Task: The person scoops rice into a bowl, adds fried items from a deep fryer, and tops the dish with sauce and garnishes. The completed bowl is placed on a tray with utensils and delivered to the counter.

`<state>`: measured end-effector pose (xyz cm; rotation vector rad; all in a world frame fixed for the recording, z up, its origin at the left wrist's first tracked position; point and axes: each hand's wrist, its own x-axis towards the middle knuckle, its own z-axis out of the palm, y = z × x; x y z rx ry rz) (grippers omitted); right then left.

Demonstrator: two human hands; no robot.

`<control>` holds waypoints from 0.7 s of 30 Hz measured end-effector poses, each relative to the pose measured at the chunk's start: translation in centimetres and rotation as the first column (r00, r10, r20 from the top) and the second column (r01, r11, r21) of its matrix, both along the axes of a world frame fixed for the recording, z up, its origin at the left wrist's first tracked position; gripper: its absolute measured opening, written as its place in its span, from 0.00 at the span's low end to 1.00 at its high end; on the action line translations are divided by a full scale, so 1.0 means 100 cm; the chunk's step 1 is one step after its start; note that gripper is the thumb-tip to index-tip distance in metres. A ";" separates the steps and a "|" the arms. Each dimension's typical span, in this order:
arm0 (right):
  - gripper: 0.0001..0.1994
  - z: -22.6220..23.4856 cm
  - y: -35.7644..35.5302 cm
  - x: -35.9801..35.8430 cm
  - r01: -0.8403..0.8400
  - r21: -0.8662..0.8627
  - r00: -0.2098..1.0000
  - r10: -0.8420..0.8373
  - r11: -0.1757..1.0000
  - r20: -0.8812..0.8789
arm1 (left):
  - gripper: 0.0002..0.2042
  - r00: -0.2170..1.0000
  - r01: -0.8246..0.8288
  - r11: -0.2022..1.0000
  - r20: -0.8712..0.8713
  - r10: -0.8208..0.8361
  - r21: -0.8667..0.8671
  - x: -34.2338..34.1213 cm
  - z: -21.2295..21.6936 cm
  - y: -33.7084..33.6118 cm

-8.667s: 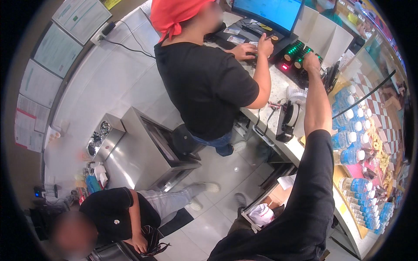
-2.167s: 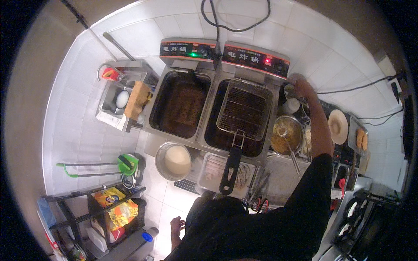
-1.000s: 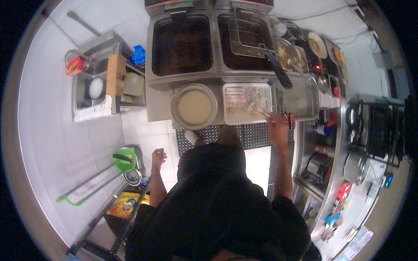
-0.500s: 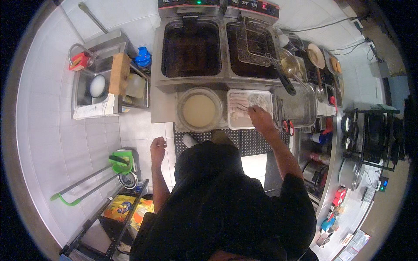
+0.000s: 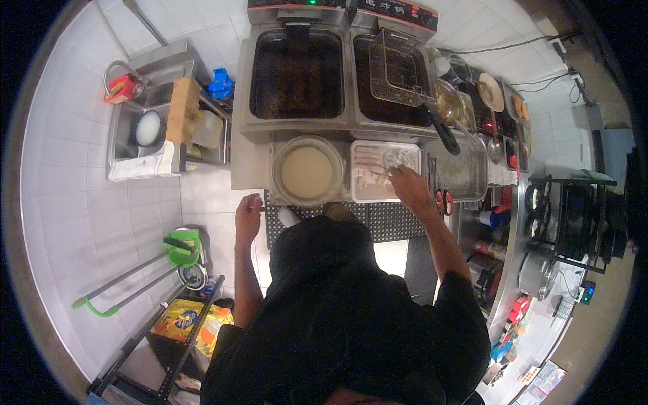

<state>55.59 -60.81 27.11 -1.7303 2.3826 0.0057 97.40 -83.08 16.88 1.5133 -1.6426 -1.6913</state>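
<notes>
My right hand [image 5: 409, 187] is closed on slim metal tongs [image 5: 379, 167], whose tips reach left over a white tray [image 5: 385, 200]. Pale strips of food [image 5: 368, 154] lie in the tray's left part, with paler pieces towards its right. I cannot make out whether the tongs grip a strip. Left of the tray stands a round bowl [image 5: 276, 190] of creamy, batter-like liquid [image 5: 307, 171]. My left hand [image 5: 249, 210] hangs in the air short of the counter's front edge, below and left of the bowl. Its fingers are loosely bent and apart, with nothing visible in them.
A twin deep fryer [image 5: 297, 121] stands behind, a wire basket [image 5: 398, 67] over its right well. Right of the tray are a metal pan [image 5: 462, 169] and red-handled scissors [image 5: 443, 202]. At left is a sink [image 5: 125, 138]; a green-handled dustpan [image 5: 181, 250] stands on the floor.
My left hand has risen slightly towards the counter, its fingers a little more spread. My right hand has shifted slightly right over the tray with the tongs. The whole view has tilted a little.
</notes>
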 end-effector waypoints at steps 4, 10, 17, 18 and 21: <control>0.08 -0.008 -0.002 -0.002 -0.068 -0.047 0.997 0.067 0.997 -0.028 | 0.18 0.987 0.143 0.985 -0.062 -0.149 -0.093 -0.029 0.017 0.004; 0.09 -0.035 0.011 -0.026 -0.105 0.060 0.990 0.110 0.993 -0.089 | 0.18 0.946 0.324 0.938 0.076 -0.316 -0.125 -0.059 0.034 0.007; 0.12 0.077 -0.014 0.025 0.207 -0.219 0.955 -0.148 0.954 0.255 | 0.16 0.955 0.200 0.978 -0.234 -0.182 0.054 -0.058 0.005 0.015; 0.12 0.081 -0.023 0.036 0.185 -0.252 0.947 -0.104 0.950 0.303 | 0.15 0.951 0.169 0.985 -0.267 -0.156 0.029 -0.062 -0.007 0.020; 0.11 0.074 -0.061 0.071 0.140 -0.277 0.911 -0.015 0.951 0.411 | 0.12 0.958 0.148 0.969 -0.216 -0.190 -0.199 -0.073 -0.012 0.029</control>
